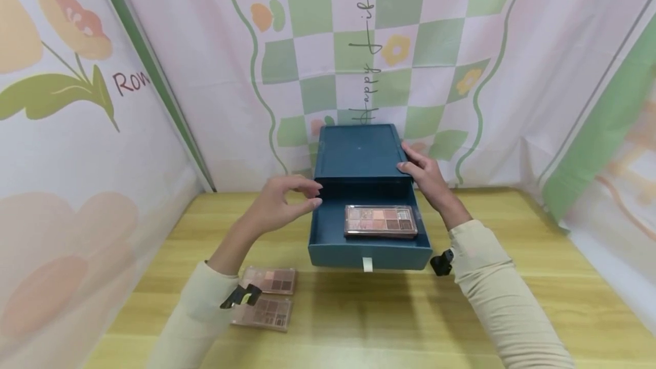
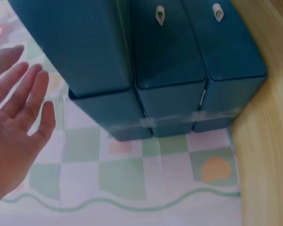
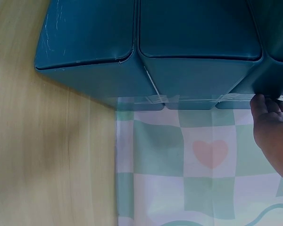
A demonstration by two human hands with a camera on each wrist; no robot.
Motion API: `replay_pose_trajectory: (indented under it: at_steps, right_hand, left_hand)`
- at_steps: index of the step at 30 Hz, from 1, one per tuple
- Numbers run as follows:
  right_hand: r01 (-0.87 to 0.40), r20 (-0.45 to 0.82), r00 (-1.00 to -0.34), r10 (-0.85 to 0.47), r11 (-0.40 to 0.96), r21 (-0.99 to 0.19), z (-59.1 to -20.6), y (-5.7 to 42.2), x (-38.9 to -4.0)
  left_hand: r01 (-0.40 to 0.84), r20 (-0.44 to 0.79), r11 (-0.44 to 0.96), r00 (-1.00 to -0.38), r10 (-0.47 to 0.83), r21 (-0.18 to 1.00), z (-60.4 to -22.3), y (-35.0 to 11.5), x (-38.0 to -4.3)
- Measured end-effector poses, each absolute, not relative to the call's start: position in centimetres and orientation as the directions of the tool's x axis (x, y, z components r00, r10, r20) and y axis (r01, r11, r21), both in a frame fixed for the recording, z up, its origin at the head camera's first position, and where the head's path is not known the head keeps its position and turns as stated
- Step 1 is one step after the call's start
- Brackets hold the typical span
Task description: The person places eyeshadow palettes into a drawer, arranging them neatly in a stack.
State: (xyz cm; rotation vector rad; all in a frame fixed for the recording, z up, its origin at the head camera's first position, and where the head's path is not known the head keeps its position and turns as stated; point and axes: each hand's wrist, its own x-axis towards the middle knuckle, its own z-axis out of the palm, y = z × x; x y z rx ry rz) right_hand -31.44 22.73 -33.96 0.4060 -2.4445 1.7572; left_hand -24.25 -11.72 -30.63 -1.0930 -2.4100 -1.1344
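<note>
A dark teal drawer box [image 1: 359, 152] stands on the table with its top drawer [image 1: 328, 226] pulled out. Inside the drawer, toward its right, lies an eyeshadow palette [image 1: 380, 222] with a clear lid and pink-brown pans. My left hand [image 1: 279, 204] hovers at the drawer's left edge, thumb and fingers apart and nothing between them. On the other side, my right hand [image 1: 427, 178] holds the box's upper right edge, thumb on top and fingers against the side. Both wrist views show the box as stacked drawers, with small pull loops [image 2: 217, 12] on the closed lower ones.
Two more eyeshadow palettes [image 1: 277, 281] lie on the wooden table [image 1: 492, 300], front left, partly behind my left sleeve. A patterned curtain [image 1: 353, 44] hangs close behind the box, with cloth panels on both sides. Clear tape [image 3: 179, 100] runs along the box's rear side.
</note>
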Motion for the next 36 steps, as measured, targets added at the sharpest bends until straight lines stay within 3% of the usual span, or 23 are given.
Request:
replay_pose_trajectory:
  at_steps: [4,15,28,36]
  right_hand:
    - [-0.272,0.235,-0.959,-0.158,0.287,-0.918,-33.9,22.7,-31.4]
    - [-0.278,0.239,-0.958,-0.161,0.299,-0.913,-34.1,22.7,-31.3]
    - [-0.284,0.242,-0.956,-0.167,0.31,-0.908,-33.5,23.0,-31.3]
    - [-0.281,0.238,-0.956,-0.171,0.303,-0.911,-33.7,23.0,-31.2]
  left_hand:
    - [0.721,0.503,0.405,-0.687,0.525,0.562,-31.2,-12.9,-24.0]
    - [0.606,0.34,0.499,-0.78,0.525,0.62,-34.1,-16.6,-23.4]
    - [0.469,0.212,0.655,-0.875,0.436,0.592,-38.4,-22.0,-24.1]
    - [0.452,0.123,0.729,-0.88,0.459,0.515,-40.5,-23.9,-24.0]
